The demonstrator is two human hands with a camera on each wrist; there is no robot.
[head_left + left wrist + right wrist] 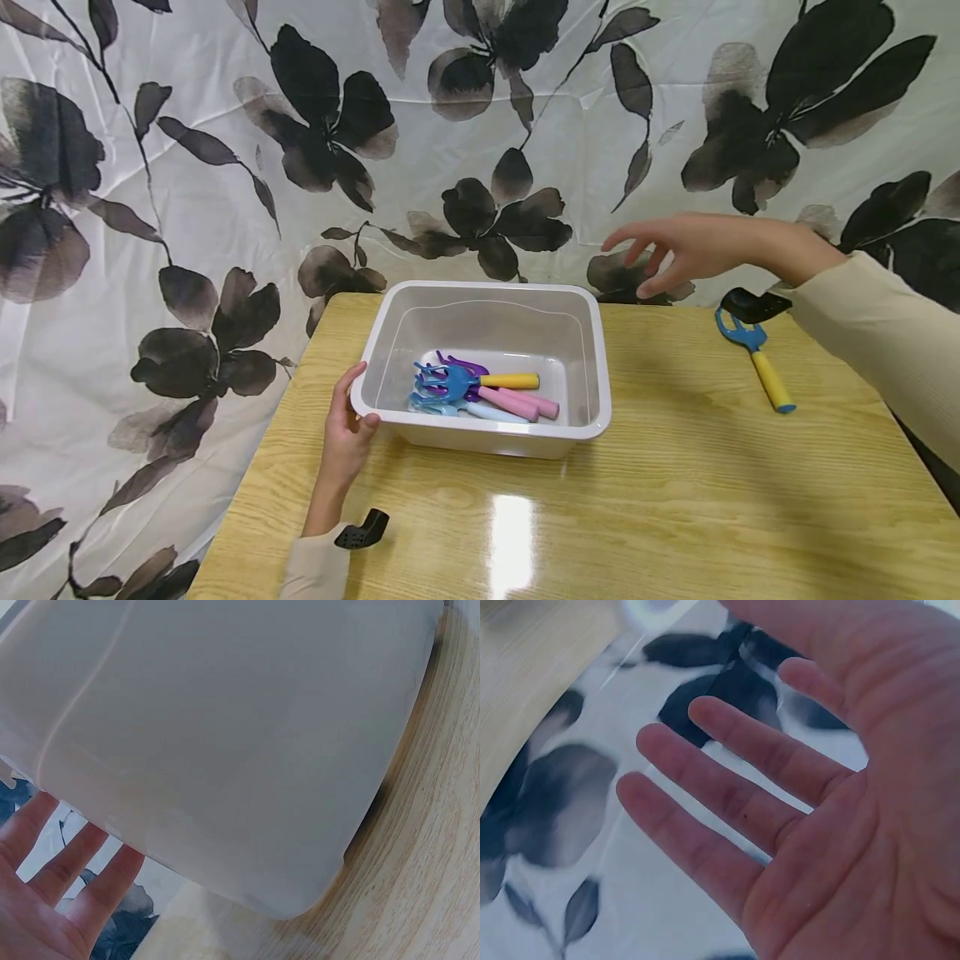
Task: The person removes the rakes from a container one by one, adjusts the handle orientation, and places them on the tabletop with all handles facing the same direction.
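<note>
In the head view a white plastic bin point(487, 435) stands on the table. My left hand point(347, 446) holds its front left corner, thumb at the front and fingers along the left side. The left wrist view has those fingers point(105, 885) against the bin's wall point(225, 765). Inside lie several small toy garden tools: a blue fork with a yellow handle point(510, 381), purple forks with pink handles point(517, 404) and a light blue one point(495, 412). My right hand point(690, 250) hangs in the air beyond the bin's back right corner, fingers spread and holding nothing point(802, 825).
A blue-headed tool with a yellow handle point(772, 382) lies on the wooden table point(675, 500) at the right, its head partly behind the black wrist camera point(753, 306). A white cloth with dark flowers point(225, 67) hangs behind the table's back and left edges.
</note>
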